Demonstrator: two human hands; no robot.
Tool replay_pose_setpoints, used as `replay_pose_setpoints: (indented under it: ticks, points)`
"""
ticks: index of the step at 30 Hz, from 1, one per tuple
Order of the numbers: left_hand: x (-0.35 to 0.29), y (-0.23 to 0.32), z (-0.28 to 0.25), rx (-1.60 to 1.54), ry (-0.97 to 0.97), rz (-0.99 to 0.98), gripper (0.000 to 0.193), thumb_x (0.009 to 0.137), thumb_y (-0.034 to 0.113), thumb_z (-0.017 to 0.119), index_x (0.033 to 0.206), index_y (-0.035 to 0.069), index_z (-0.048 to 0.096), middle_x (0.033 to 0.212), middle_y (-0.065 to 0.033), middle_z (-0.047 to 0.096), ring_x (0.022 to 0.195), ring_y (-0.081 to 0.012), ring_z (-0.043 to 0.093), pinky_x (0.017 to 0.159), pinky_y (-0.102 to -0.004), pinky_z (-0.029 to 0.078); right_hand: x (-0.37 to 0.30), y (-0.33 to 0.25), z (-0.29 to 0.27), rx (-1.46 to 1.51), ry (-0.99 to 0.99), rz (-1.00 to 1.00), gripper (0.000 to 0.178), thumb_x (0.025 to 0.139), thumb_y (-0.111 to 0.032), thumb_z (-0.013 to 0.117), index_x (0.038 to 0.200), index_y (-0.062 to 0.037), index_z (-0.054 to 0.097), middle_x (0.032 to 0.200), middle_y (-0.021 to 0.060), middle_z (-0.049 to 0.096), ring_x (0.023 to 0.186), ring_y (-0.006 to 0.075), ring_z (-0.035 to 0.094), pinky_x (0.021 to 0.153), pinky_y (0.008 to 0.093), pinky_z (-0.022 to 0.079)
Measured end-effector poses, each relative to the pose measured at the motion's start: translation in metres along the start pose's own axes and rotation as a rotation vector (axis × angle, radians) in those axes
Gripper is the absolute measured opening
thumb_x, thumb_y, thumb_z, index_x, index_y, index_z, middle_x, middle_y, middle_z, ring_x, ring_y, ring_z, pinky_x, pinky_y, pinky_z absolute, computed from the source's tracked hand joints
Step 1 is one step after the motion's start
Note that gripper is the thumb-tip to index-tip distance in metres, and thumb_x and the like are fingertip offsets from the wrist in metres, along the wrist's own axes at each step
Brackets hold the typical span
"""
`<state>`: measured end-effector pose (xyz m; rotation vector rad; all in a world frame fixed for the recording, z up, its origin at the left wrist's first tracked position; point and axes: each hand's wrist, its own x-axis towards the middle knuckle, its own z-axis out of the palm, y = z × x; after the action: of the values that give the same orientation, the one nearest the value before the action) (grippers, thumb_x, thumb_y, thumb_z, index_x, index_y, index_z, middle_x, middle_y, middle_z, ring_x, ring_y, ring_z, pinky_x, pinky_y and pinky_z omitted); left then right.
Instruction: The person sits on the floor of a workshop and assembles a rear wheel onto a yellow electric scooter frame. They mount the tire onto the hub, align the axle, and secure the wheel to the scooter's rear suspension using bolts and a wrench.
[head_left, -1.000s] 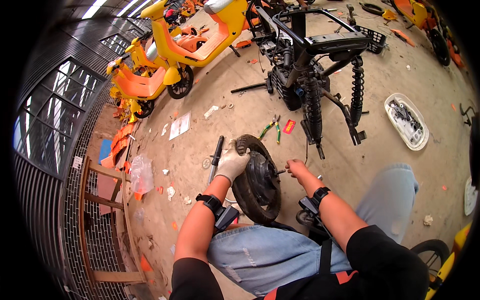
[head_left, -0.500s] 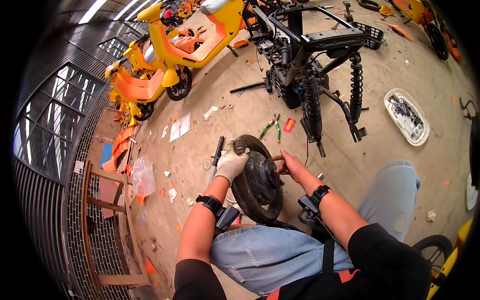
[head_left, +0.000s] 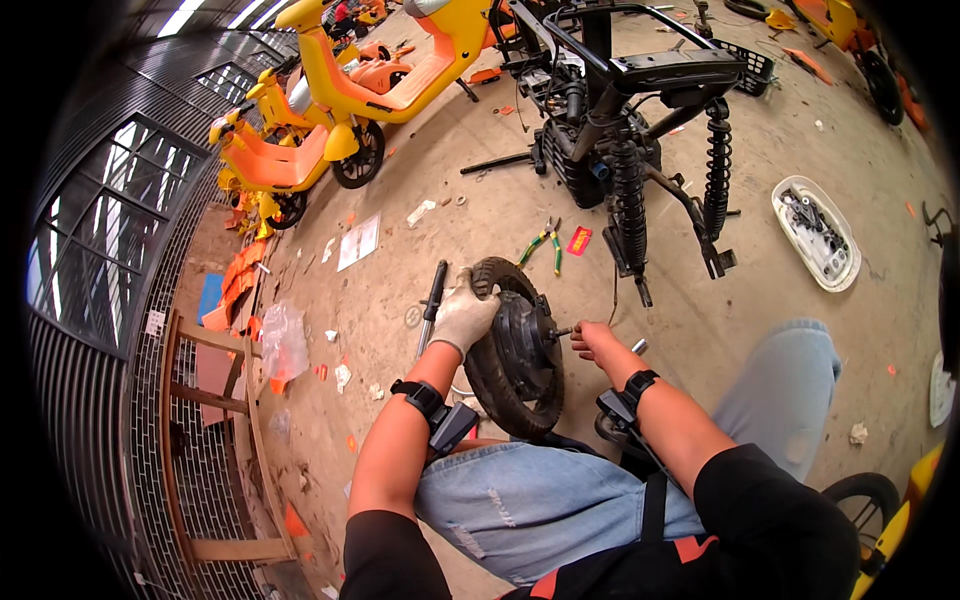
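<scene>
Currently clasping wheel (head_left: 520, 352) with left grip (head_left: 467, 314) | wheel location: between both grips | curling right grip (head_left: 592, 341) at axle (head_left: 564, 331) tip, cannot tell whether pinching | could topple wheel through slack left hold

Left hand (head_left: 467, 312)'s in a matt, fabric-looking glove (head_left: 460, 326), up against a rough black rubber tyre (head_left: 484, 378). Hub (head_left: 521, 345) between the hands looks like dull dark metal, fairly smooth. Pliers (head_left: 557, 262) ahead of them have smooth plasticky grips. Way right of the right hand (head_left: 597, 342), there's a smooth white plastic tray (head_left: 846, 276). Floor (head_left: 400, 250) around them? Matt, gritty concrete.
</scene>
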<state>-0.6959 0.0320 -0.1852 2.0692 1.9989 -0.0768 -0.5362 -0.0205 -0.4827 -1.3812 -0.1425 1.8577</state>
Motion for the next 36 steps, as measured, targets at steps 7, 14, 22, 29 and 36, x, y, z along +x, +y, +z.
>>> replay_pose_setpoints:
  ticks: [7, 14, 22, 29, 36]
  points:
    - [-0.004, 0.004, -0.001, -0.011, -0.019, -0.003, 0.080, 0.089, 0.052, 0.060, 0.152, 0.007, 0.038, 0.135, -0.0345, 0.054, 0.126, -0.0457, 0.056, 0.108, -0.0461, 0.044, -0.017, -0.003, 0.016, 0.075, -0.124, 0.062, 0.049, 0.104, -0.046, 0.038, 0.135, -0.0082, 0.047, 0.114, 0.0138, 0.066, 0.081, 0.0244, 0.065, 0.077, 0.0419, 0.054]
    - [-0.002, 0.009, 0.006, -0.026, 0.012, 0.069, 0.072, 0.090, 0.050, 0.059, 0.143, 0.004, 0.045, 0.120, -0.0379, 0.060, 0.114, -0.0507, 0.060, 0.102, -0.0479, 0.047, -0.017, -0.021, 0.015, 0.050, -0.138, 0.104, 0.061, 0.104, -0.054, 0.036, 0.148, -0.0114, 0.040, 0.121, 0.0153, 0.061, 0.082, 0.0256, 0.061, 0.077, 0.0408, 0.049]
    - [-0.001, 0.006, 0.014, 0.039, 0.045, 0.120, 0.076, 0.089, 0.048, 0.057, 0.146, 0.001, 0.040, 0.122, -0.0396, 0.059, 0.117, -0.0499, 0.058, 0.103, -0.0462, 0.047, -0.045, -0.036, 0.015, 0.237, -0.242, -0.285, 0.057, 0.106, -0.054, 0.030, 0.139, -0.0150, 0.054, 0.088, 0.0022, 0.069, 0.102, 0.0141, 0.060, 0.090, 0.0350, 0.032]
    - [-0.005, 0.008, 0.004, -0.018, -0.061, 0.116, 0.080, 0.088, 0.048, 0.055, 0.149, 0.000, 0.037, 0.118, -0.0398, 0.061, 0.112, -0.0498, 0.061, 0.099, -0.0467, 0.049, -0.040, -0.056, 0.009, 0.243, -0.076, -0.371, 0.045, 0.107, -0.044, 0.036, 0.128, -0.0140, 0.062, 0.090, 0.0008, 0.071, 0.099, 0.0141, 0.060, 0.094, 0.0390, 0.035]
    - [0.001, 0.008, 0.007, 0.043, -0.025, 0.158, 0.083, 0.087, 0.047, 0.056, 0.151, -0.003, 0.034, 0.117, -0.0376, 0.062, 0.110, -0.0477, 0.063, 0.095, -0.0457, 0.051, -0.027, -0.024, 0.002, -0.067, 0.037, -0.033, 0.049, 0.103, -0.044, 0.042, 0.137, -0.0097, 0.051, 0.118, 0.0069, 0.065, 0.104, 0.0257, 0.062, 0.095, 0.0472, 0.046]
